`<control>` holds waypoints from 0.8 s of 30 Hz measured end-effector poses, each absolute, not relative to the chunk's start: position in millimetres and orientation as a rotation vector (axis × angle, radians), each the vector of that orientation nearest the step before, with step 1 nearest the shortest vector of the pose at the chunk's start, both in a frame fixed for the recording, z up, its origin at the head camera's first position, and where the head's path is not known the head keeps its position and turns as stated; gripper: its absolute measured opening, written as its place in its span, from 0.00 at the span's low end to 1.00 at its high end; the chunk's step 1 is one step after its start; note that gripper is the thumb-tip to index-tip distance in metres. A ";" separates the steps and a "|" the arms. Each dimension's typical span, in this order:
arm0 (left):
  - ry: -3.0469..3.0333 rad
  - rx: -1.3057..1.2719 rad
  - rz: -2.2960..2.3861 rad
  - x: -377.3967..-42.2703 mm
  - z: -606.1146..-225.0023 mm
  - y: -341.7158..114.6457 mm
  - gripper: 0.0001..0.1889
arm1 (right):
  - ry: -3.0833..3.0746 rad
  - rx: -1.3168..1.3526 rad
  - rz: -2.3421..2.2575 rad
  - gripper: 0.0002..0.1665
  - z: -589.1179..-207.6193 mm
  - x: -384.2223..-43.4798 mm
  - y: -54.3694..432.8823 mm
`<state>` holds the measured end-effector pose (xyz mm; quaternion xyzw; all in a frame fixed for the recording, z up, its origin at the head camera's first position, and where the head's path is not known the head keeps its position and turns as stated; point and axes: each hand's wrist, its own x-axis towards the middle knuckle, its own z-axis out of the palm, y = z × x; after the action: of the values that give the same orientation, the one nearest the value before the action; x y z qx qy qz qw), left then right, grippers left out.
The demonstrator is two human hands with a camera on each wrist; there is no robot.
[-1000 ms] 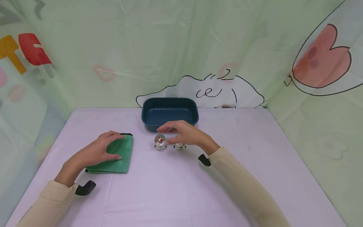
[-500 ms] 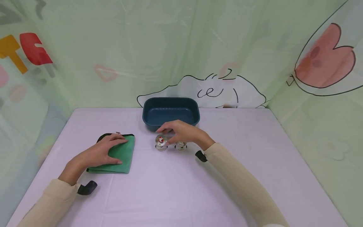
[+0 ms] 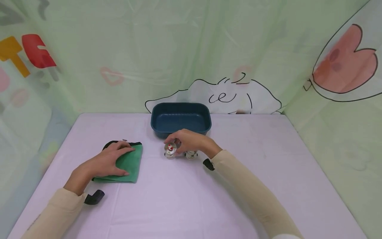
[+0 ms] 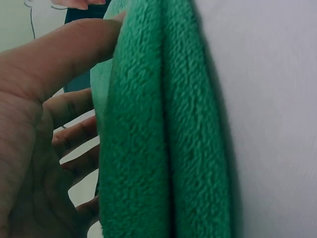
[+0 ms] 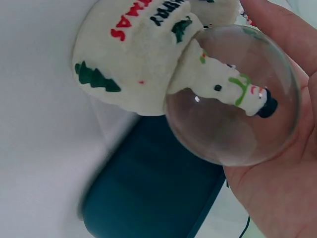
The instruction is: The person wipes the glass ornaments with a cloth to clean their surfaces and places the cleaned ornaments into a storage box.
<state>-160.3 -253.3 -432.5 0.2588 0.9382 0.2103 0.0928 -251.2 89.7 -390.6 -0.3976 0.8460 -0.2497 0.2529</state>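
Two small snow globes stand side by side on the table in front of a dark blue basin. My right hand (image 3: 191, 140) curls its thumb and fingers round the left snow globe (image 3: 170, 148), which has a red figure inside. Under that palm is the second snow globe (image 3: 191, 154), mostly hidden from above; the right wrist view shows its snowman (image 5: 233, 87) and white lettered base (image 5: 131, 57). On the left, my left hand (image 3: 105, 162) rests on a folded green cloth (image 3: 131, 164), fingers spread and thumb along its near side.
The blue basin (image 3: 181, 119) stands at the back of the table, just behind the globes. A pale table cover (image 3: 167, 205) spreads around everything. Printed curtains (image 3: 155, 49) hang behind and at both sides.
My right hand has lowered slightly and its fingers have closed in round the left globe. My left hand stays on the cloth, nearly still. The view has shifted a little.
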 end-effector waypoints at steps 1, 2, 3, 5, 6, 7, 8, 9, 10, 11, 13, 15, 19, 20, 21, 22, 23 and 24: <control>2.792 0.774 0.621 -159.8 -432.0 -252.1 0.43 | 2.305 -1.081 -0.671 0.33 -391.5 -251.4 89.7; 2.799 0.772 0.615 -159.3 -431.5 -251.0 0.42 | 2.311 -1.083 -0.661 0.32 -392.2 -251.5 89.6; 2.804 0.768 0.609 -158.8 -431.1 -250.1 0.41 | 2.314 -1.084 -0.654 0.32 -392.7 -251.5 89.4; 2.813 0.762 0.605 -158.2 -430.9 -249.0 0.39 | 2.329 -1.089 -0.637 0.32 -393.4 -251.3 88.5; 2.816 0.759 0.603 -158.0 -430.9 -248.7 0.39 | 2.335 -1.094 -0.630 0.32 -393.2 -250.8 87.9; 2.816 0.758 0.605 -157.9 -431.0 -248.3 0.38 | 2.346 -1.095 -0.619 0.31 -393.4 -250.6 87.3; 2.817 0.757 0.607 -157.8 -431.3 -248.2 0.38 | 2.357 -1.093 -0.607 0.31 -393.4 -250.2 86.6; 2.818 0.761 0.610 -157.6 -431.6 -248.1 0.37 | 2.364 -1.089 -0.597 0.31 -393.3 -249.9 86.0; 2.820 0.768 0.608 -157.3 -431.8 -248.1 0.36 | 2.373 -1.083 -0.587 0.30 -393.3 -249.6 85.3; 2.820 0.773 0.606 -156.7 -431.8 -247.9 0.34 | 2.379 -1.076 -0.576 0.30 -393.4 -249.2 84.7; 2.824 0.785 0.601 -155.4 -432.4 -247.7 0.32 | 2.390 -1.068 -0.546 0.30 -394.5 -249.1 83.6; 2.829 0.799 0.600 -154.2 -432.8 -247.5 0.30 | 2.394 -1.069 -0.527 0.30 -395.1 -249.1 83.0; 2.839 0.834 0.621 -153.2 -434.4 -247.2 0.24 | 2.404 -1.085 -0.519 0.28 -397.1 -249.9 83.6; 2.845 0.845 0.624 -153.3 -435.0 -247.2 0.23 | 2.402 -1.088 -0.529 0.27 -397.4 -250.1 84.0; 2.852 0.858 0.626 -153.3 -435.6 -247.3 0.21 | 2.400 -1.090 -0.540 0.26 -397.6 -250.1 84.2; 2.861 0.871 0.629 -153.3 -436.2 -247.4 0.19 | 2.393 -1.088 -0.554 0.26 -397.5 -249.9 84.3; 2.870 0.882 0.627 -153.3 -437.0 -247.8 0.18 | 2.384 -1.087 -0.566 0.26 -397.3 -249.7 84.4; 2.879 0.893 0.627 -153.3 -437.5 -248.2 0.16 | 2.374 -1.089 -0.579 0.26 -396.9 -249.3 84.2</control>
<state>-153.3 -248.2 -437.5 0.2899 0.9347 0.2034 0.0316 -249.3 84.2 -396.9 -0.3960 0.8634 -0.2104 0.2314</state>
